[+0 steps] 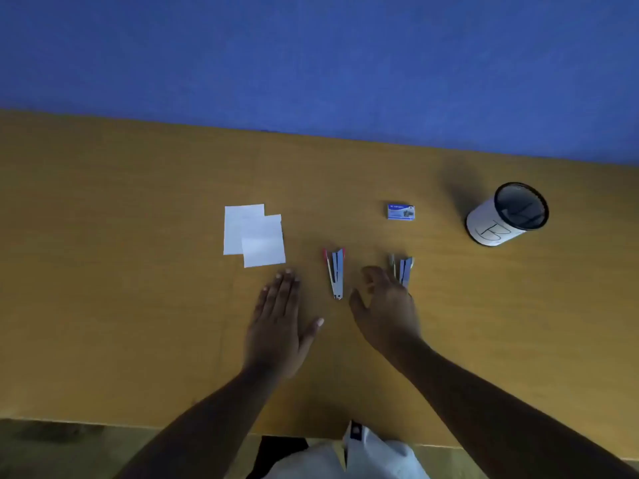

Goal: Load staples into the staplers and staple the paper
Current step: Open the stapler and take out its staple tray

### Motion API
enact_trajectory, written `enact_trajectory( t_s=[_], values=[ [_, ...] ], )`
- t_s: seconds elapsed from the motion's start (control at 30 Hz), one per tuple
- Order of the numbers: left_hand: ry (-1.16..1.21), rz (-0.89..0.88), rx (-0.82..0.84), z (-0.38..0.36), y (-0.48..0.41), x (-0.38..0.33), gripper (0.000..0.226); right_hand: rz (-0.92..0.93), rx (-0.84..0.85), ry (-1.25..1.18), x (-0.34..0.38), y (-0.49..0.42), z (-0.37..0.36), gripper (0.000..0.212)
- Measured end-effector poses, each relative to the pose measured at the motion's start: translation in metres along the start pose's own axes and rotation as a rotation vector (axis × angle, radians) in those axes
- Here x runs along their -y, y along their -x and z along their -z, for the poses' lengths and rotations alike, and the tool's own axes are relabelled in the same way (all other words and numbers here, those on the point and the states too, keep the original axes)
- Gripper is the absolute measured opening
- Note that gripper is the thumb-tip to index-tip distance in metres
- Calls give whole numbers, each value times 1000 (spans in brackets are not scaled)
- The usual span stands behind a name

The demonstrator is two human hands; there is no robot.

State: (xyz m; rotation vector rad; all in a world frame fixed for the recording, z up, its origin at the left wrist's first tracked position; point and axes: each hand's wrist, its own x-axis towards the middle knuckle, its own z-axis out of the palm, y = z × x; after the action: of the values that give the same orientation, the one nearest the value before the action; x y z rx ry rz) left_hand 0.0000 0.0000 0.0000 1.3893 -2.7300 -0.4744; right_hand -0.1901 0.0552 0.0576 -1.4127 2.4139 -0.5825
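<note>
Nearest, just left of the pink stapler (335,274): left hand (280,319) flat on the table (138,305), fingers straight, holding nothing. Just right of it: right hand (383,305), fingers loosely spread, covering the near end of the grey stapler (405,267), not clasping it. Farther back and left: paper sheets (254,235). Farther back and right: staple box (400,212), then pen cup (506,214).

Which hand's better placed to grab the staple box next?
Right. The right hand is at the grey stapler, in line with the staple box beyond it, fingers loosely curled. The left hand lies flat near the paper, farther off.
</note>
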Motion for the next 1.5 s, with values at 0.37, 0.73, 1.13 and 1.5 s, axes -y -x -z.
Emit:
enact_trajectory(
  t_s=[0.37, 0.73, 1.13, 1.5],
  values=[
    [256, 103, -81, 12, -8, -8, 53, -116, 86, -9, 27, -39, -27, 48],
    [849, 387, -41, 58, -30, -21, 20, -208, 253, -236, 38, -42, -17, 25],
    [1496, 122, 69, 117, -14, -48, 40, 73, 288, -738, 49, 10, 67, 17],
    [1519, 81, 15, 150, -22, -77, 26, 26, 505, -1142, 49, 13, 106, 19]
  ],
)
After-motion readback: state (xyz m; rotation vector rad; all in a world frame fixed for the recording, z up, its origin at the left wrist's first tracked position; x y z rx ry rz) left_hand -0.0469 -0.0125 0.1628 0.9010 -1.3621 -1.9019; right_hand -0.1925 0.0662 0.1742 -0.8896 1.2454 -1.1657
